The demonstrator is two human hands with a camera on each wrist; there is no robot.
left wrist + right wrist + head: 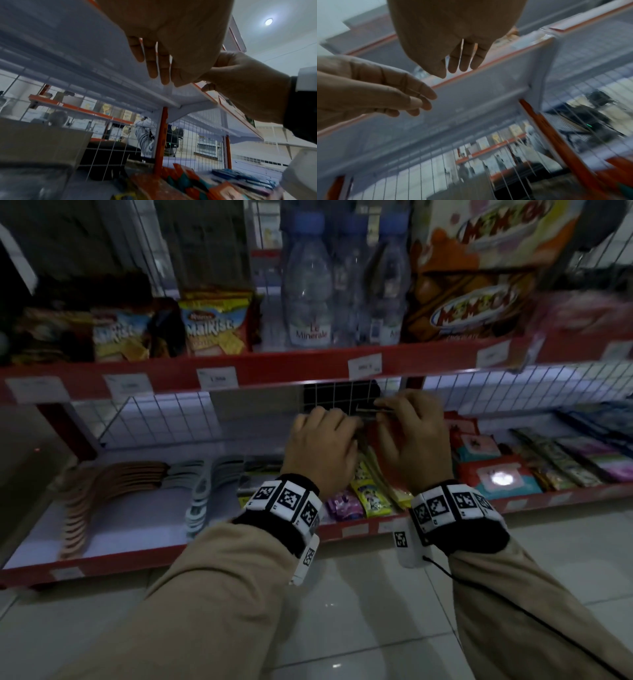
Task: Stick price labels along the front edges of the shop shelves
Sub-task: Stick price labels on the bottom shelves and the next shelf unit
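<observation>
Both hands meet just under the red front edge (pixel 291 368) of the upper shelf. My right hand (pixel 383 409) pinches a thin flat strip (pixel 371 409), apparently a label, between thumb and forefinger. My left hand (pixel 352 426) is beside it with its fingers curled towards the same strip. From below, in the left wrist view, the left hand (pixel 168 78) pinches a thin translucent sheet (pixel 169 88), with the right hand (pixel 248 83) close by. Several white price labels (pixel 364 366) (pixel 217 377) are stuck on that edge. The lower shelf edge (pixel 356 530) also carries small labels.
Water bottles (pixel 308 285), snack packs (pixel 214 325) and orange boxes (pixel 472 306) stand on the upper shelf. Hangers (pixel 113 481), sweets (pixel 370 494) and wipe packs (pixel 496 477) lie on the lower shelf. Wire mesh (pixel 164 419) backs the shelves. Below is a tiled floor (pixel 359 611).
</observation>
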